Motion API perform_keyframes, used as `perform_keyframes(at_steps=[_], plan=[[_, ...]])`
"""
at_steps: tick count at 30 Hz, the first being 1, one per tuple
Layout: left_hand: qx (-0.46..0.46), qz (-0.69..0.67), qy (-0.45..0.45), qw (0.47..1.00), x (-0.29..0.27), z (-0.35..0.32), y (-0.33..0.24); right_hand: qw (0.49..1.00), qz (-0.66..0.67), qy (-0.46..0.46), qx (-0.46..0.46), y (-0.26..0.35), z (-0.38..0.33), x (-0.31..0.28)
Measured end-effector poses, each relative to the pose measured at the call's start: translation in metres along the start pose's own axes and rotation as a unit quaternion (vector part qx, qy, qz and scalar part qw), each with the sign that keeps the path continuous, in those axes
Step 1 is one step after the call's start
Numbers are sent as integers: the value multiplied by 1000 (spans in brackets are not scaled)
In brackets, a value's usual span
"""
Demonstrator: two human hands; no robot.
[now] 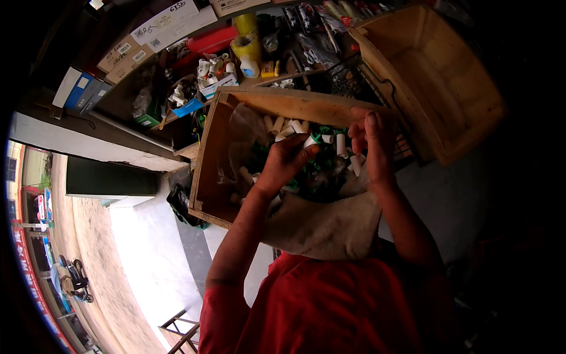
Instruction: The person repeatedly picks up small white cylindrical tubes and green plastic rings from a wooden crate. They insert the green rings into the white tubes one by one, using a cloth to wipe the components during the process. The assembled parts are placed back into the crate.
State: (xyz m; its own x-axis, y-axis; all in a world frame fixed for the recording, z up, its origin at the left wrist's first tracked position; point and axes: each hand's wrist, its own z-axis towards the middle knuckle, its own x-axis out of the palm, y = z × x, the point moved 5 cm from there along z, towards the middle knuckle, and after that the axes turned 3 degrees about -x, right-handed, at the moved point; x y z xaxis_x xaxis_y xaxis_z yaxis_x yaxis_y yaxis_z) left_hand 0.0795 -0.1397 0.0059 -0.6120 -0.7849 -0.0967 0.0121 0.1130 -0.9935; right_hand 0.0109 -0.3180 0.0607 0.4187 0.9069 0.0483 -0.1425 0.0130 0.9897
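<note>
Over a wooden box my left hand is closed on a short white tube with a green end piece. To its right my right hand is raised with bent fingers apart, and I see nothing between them. Below and around the hands, several white tubes lie in the box among dark green plastic parts. A beige cloth drapes over the box's near side and hides part of the contents.
An empty wooden box stands tilted at the far right, beside a dark wire rack. Behind, a shelf carries small cartons of white fittings, yellow tape rolls and a white bottle. A ladder-like frame is at lower left.
</note>
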Motion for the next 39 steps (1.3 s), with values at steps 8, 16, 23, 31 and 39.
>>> perform_keyframes(at_steps=[8,16,23,31,39], plan=[[-58,185,19,981,12,9,41,989,142,-40,5,-6,2,-16],[-77,209,113,968,46,7,57,989,145,-26,3,-6,4,-14],[0,-26,176,984,71,3,28,987,154,-31,12,-9,3,-16],[103,392,-141,903,-16,20,26,990,136,-28,13,-5,2,-14],[161,473,-36,866,3,22,36,993,119,-18,17,-6,2,-13]])
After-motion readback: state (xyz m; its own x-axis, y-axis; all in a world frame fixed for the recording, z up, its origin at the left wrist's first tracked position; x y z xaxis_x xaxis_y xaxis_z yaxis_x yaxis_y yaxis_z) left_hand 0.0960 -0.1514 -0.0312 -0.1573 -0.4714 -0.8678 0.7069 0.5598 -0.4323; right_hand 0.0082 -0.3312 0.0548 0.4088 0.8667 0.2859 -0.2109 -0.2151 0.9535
